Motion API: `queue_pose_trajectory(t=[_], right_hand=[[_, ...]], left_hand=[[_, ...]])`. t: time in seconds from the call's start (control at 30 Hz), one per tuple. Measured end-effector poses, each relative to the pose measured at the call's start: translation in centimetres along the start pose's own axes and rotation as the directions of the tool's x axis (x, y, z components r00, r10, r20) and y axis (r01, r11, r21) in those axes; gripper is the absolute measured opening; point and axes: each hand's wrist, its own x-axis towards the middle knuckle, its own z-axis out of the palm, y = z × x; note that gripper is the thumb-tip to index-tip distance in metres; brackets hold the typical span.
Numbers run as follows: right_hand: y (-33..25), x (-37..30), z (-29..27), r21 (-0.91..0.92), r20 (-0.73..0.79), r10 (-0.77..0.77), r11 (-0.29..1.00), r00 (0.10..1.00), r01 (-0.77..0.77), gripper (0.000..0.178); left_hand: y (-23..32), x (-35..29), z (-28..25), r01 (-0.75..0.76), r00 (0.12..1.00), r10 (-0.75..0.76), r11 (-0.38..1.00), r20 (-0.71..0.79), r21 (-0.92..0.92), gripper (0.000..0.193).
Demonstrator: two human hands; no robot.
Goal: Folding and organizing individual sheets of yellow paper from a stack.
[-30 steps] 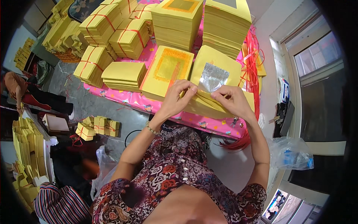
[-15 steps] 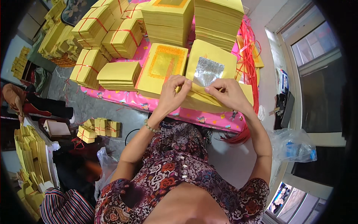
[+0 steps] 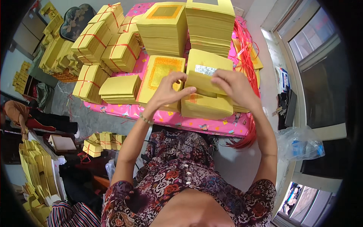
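A yellow paper sheet (image 3: 200,82) is bent over on top of a stack of yellow paper (image 3: 211,110) at the table's front. My right hand (image 3: 237,87) pinches the sheet near its right end, fingers closed. Beyond the fold, part of a silver foil square (image 3: 205,69) shows on the paper. My left hand (image 3: 169,90) is beside the sheet's left end, thumb and fingers apart, the thumb pointing at the sheet. Under and behind that hand lies another yellow stack with an orange-bordered gold square (image 3: 163,72) on top.
Tall yellow paper stacks (image 3: 162,34) stand behind on the pink-covered table (image 3: 140,110). Bundles tied with red ribbon (image 3: 90,42) and a folded pile (image 3: 119,87) are at the left. Red strands (image 3: 247,49) hang at the right. Another person (image 3: 38,115) works at far left.
Both hands have parted from the sheet's near edge. The left opened and moved off leftward; the right carried the sheet's edge upward, and the sheet now covers much of the silver foil.
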Motion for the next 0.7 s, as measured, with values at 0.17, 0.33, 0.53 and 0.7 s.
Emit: queue_pose_trajectory(t=[0.17,0.33,0.53,0.7], right_hand=[[1.0,1.3,-2.4,0.094,0.041,-0.021,0.995,0.999,0.017,0.02],[2.2,-0.2,-4.5,0.368,-0.042,0.039,0.929,0.998,-0.021,0.033],[8.0,-1.8,-0.6,0.55,-0.17,0.192,0.833,0.967,-0.069,0.046],[9.8,0.2,1.0,0.55,-0.343,0.176,0.834,0.923,0.046,0.019]], left_hand=[[0.4,3.6,0.3,-0.081,0.996,0.08,0.996,0.04,0.025,0.028],[0.8,4.8,0.4,-0.105,0.991,0.104,0.994,-0.084,-0.007,0.025],[0.6,6.4,0.5,0.017,0.993,-0.054,0.947,-0.108,-0.322,0.023],[1.8,8.0,0.9,0.043,0.996,-0.078,0.827,-0.038,-0.56,0.026]])
